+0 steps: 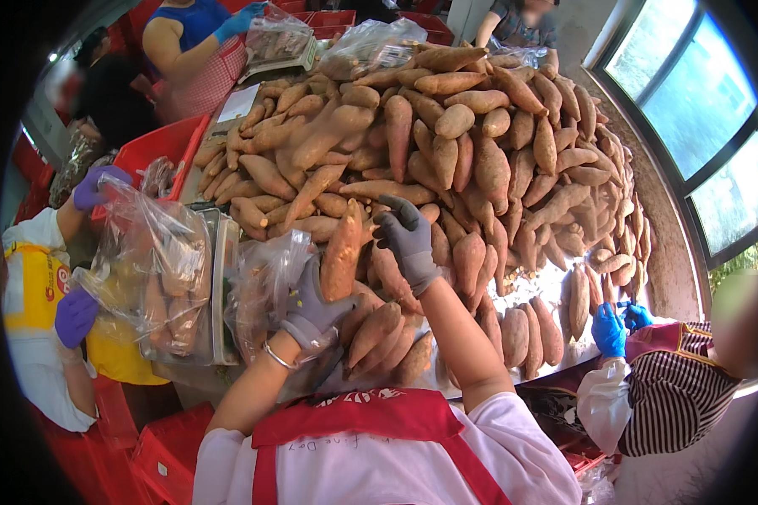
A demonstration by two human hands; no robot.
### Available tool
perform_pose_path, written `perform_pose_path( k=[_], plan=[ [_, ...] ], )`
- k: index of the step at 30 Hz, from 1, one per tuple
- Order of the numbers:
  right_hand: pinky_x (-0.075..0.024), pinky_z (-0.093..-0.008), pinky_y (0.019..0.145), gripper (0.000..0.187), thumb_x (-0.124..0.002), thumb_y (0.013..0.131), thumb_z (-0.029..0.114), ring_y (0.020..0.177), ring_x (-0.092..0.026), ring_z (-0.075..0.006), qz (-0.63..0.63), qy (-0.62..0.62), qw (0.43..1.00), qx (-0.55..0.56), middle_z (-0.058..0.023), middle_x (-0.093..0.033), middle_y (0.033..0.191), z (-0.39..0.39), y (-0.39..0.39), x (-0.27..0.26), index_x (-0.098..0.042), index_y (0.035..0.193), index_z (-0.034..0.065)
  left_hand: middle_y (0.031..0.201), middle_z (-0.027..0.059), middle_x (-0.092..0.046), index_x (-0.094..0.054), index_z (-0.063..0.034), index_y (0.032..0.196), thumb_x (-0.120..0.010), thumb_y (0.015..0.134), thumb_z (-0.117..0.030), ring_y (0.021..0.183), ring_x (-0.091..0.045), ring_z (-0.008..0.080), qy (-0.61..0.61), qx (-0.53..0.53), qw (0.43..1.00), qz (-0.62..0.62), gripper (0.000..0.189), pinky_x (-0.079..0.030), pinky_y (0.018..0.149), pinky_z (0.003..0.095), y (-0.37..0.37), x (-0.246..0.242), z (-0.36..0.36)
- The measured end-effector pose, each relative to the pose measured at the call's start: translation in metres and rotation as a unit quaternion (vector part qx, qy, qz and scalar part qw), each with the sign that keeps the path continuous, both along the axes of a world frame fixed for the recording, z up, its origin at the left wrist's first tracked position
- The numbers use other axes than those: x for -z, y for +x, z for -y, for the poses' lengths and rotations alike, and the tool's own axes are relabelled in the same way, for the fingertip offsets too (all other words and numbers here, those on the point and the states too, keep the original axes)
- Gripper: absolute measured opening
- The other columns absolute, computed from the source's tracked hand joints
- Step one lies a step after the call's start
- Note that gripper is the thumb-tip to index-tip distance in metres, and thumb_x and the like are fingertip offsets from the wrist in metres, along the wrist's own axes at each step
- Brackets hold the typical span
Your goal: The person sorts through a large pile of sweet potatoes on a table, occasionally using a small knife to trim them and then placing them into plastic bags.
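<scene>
My left hand (316, 309), in a grey glove, grips a large orange-brown sweet potato (341, 255) that points away from me. To its right, my right hand (407, 243), also gloved in grey, is raised over the edge of the heap with its fingers apart and bent. I see nothing held in it. A clear plastic bag (268, 271) with sweet potatoes inside lies just left of my left hand. Several loose sweet potatoes (379, 341) rest on the table close to my body, below my hands.
A big heap of sweet potatoes (442, 139) covers most of the table. At left, a co-worker's purple-gloved hands (76, 315) are at a filled plastic bag (180, 284) on a scale (224, 284). Blue-gloved hands (609, 328) work at right. Red crates (170, 451) stand at lower left.
</scene>
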State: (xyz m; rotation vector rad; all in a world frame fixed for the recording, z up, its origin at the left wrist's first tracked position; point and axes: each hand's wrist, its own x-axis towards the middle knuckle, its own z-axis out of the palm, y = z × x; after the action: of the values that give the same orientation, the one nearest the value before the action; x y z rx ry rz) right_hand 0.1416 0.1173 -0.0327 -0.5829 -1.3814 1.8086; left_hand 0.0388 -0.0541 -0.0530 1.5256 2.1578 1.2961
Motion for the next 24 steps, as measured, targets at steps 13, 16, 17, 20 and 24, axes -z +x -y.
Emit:
perform_pose_path(
  k=[13, 16, 17, 20, 24],
  plan=[
    [-0.0445, -0.0238, 0.074, 0.037, -0.053, 0.094, 0.029, 0.083, -0.053, -0.0111, 0.118, 0.069, 0.981, -0.136, -0.0042, -0.059, 0.098, 0.035, 0.013, -0.016, -0.054, 0.118, 0.0009, 0.101, 0.0047, -0.058, -0.05, -0.0077, 0.12, -0.044, 0.095, -0.046, 0.086, -0.059, 0.0142, 0.117, 0.133, 0.673, 0.718, 0.046, -0.052, 0.074, 0.0273, -0.031, -0.022, -0.017],
    [-0.0458, -0.0266, 0.073, 0.036, -0.055, 0.092, 0.028, 0.08, -0.055, -0.0128, 0.098, 0.061, 0.977, -0.179, -0.0062, -0.061, 0.091, 0.049, 0.012, -0.014, -0.057, 0.111, -0.0025, 0.099, 0.0054, -0.059, -0.051, -0.009, 0.118, -0.041, 0.096, -0.046, 0.087, -0.058, 0.0174, 0.14, 0.144, 0.651, 0.732, 0.044, -0.051, 0.076, 0.0299, -0.033, -0.013, -0.02],
    [-0.0457, -0.0257, 0.071, 0.034, -0.056, 0.091, 0.027, 0.078, -0.055, -0.0121, 0.12, 0.067, 0.973, -0.187, -0.0056, -0.061, 0.089, 0.053, 0.014, -0.018, -0.058, 0.108, -0.0022, 0.099, 0.0056, -0.059, -0.051, -0.0092, 0.117, -0.041, 0.096, -0.046, 0.087, -0.059, 0.0186, 0.148, 0.143, 0.642, 0.739, 0.044, -0.051, 0.077, 0.0308, -0.035, -0.008, -0.021],
    [-0.0437, -0.0212, 0.063, 0.031, -0.063, 0.088, 0.026, 0.07, -0.054, -0.0083, 0.173, 0.04, 0.955, -0.239, -0.0035, -0.06, 0.081, 0.059, 0.021, -0.032, -0.058, 0.103, -0.0007, 0.098, 0.0081, -0.059, -0.052, -0.0083, 0.115, -0.042, 0.094, -0.047, 0.088, -0.059, 0.0231, 0.175, 0.15, 0.623, 0.747, 0.045, -0.051, 0.078, 0.033, -0.041, 0.002, -0.025],
    [-0.0434, -0.021, 0.057, 0.049, -0.067, 0.085, 0.029, 0.066, -0.052, -0.008, 0.211, 0.021, 0.944, -0.251, -0.004, -0.058, 0.079, 0.068, 0.026, -0.034, -0.045, 0.117, -0.0004, 0.097, 0.0104, -0.06, -0.053, -0.0082, 0.11, -0.048, 0.092, -0.047, 0.088, -0.06, 0.0264, 0.131, 0.134, 0.548, 0.815, 0.043, -0.052, 0.078, 0.0364, -0.034, -0.011, -0.031]
  ],
)
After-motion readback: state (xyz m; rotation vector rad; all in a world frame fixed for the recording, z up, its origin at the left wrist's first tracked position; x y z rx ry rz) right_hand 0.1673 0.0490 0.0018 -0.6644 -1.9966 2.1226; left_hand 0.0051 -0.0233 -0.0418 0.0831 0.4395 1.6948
